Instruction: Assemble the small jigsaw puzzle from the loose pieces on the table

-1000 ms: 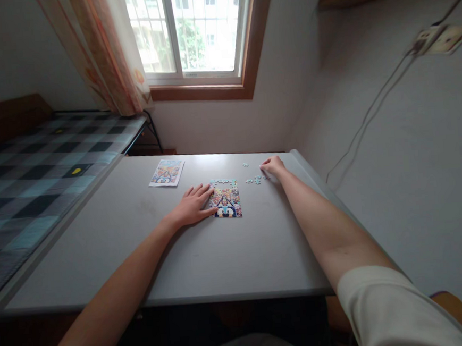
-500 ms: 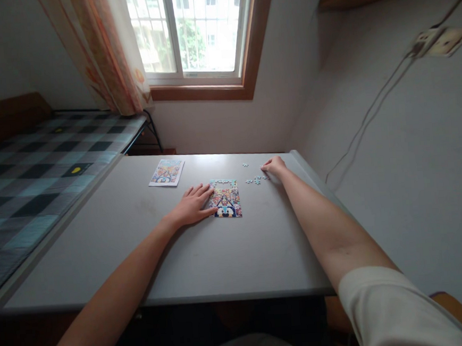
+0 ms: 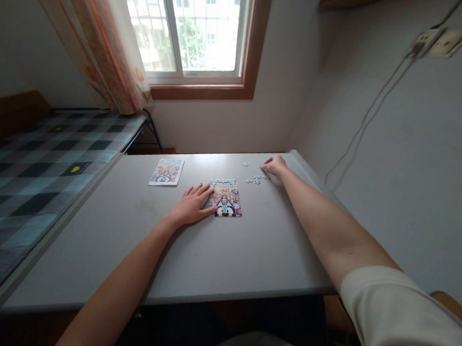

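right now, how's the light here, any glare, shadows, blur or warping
Head view: window nearly white with glare, pale sheen on the far tabletop; head view: soft shadow along the left forearm, deep dark below the tabletop's near edge; head view: window frame leans, likely wide-lens distortion; head view: loose jigsaw pieces too small and soft to read their print.

Two hands [image 3: 195, 204] [image 3: 275, 165], one table [image 3: 230, 258], one puzzle [image 3: 227, 197], one sheet [image 3: 167, 172] — several loose pieces [image 3: 257, 181], too small to count.
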The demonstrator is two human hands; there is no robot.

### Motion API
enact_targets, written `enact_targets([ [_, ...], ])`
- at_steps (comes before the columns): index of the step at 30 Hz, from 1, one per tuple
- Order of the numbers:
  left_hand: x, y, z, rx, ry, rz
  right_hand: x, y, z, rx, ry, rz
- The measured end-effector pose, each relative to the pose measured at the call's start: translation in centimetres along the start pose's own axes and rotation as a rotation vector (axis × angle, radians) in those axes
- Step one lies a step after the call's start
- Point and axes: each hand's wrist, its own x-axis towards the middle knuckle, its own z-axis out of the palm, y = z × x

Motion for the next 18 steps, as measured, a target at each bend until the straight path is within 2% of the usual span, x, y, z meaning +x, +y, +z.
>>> enact_targets([
  [3, 0.0, 0.1, 0.0, -0.003, -0.001, 0.0, -0.8, -1.2, 0.3, 0.156, -0.025, -0.044],
  [7, 0.0, 0.2, -0.1, 0.004, -0.004, -0.005, -2.7, -4.4, 1.3, 0.371, -0.15, -0.216],
  [10, 0.0, 0.1, -0.1, 0.008, -0.004, -0.005, -4.7, -6.8, 2.7, 0.45, -0.26, -0.309],
  [14, 0.0, 0.0, 0.0, 0.01, 0.005, 0.008, -7.8, -8.6, 4.7, 0.452, -0.418, -0.472],
  [18, 0.1, 0.0, 0.0, 0.016, 0.005, 0.004, -10.0, -8.8, 5.7, 0.307, -0.469, -0.576],
])
